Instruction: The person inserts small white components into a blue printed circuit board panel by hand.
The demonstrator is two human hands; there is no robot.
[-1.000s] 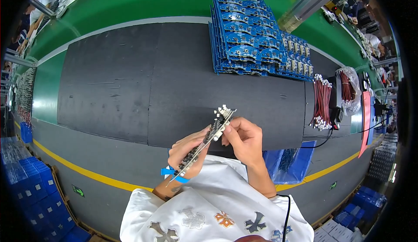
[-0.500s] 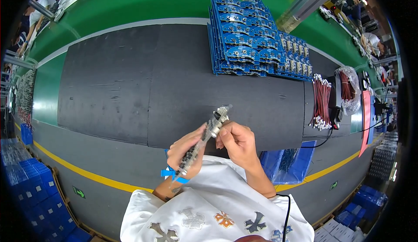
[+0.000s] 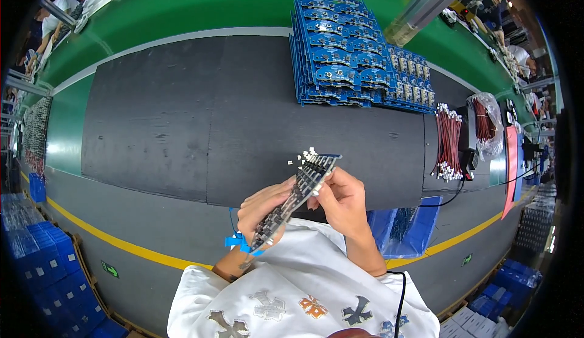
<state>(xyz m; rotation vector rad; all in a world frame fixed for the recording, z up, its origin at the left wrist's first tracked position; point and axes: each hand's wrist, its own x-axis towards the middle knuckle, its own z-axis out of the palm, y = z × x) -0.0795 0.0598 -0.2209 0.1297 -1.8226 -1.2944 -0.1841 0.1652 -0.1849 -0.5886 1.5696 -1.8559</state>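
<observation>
Left hand (image 3: 263, 209): closed around the circuit board (image 3: 291, 201), gripping its left edge. Right hand (image 3: 344, 203): thumb and fingers drawn close at the board's right edge, near its far end; whether they pinch anything is hidden.

Board: held up before the chest, over the near edge of the bench (image 3: 152, 113). Change: edge-on and blurred half a second ago, now rolled, showing more of its dark component face; apparently a repositioning in hand. Long axis: diagonal, lower left to upper right, far end pointing away from the wearer.

Beyond: small white pieces (image 3: 304, 156); stacked blue boards (image 3: 337, 52); red wire bundle (image 3: 449, 143), right.
</observation>
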